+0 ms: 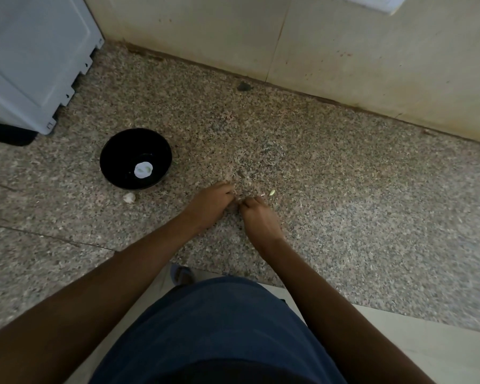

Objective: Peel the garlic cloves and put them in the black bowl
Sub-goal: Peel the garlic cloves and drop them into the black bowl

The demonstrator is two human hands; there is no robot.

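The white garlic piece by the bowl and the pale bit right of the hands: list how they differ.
The white garlic piece is bigger, rounded and whiter; the pale bit is a small, yellowish sliver. The garlic piece lies just below the black bowl; the pale bit lies just beyond the right hand. Both rest untouched on the counter.

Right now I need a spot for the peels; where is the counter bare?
Bare counter lies right of both hands, out to the wall, and behind the black bowl. It is crowded between the bowl, the garlic piece and the left hand.
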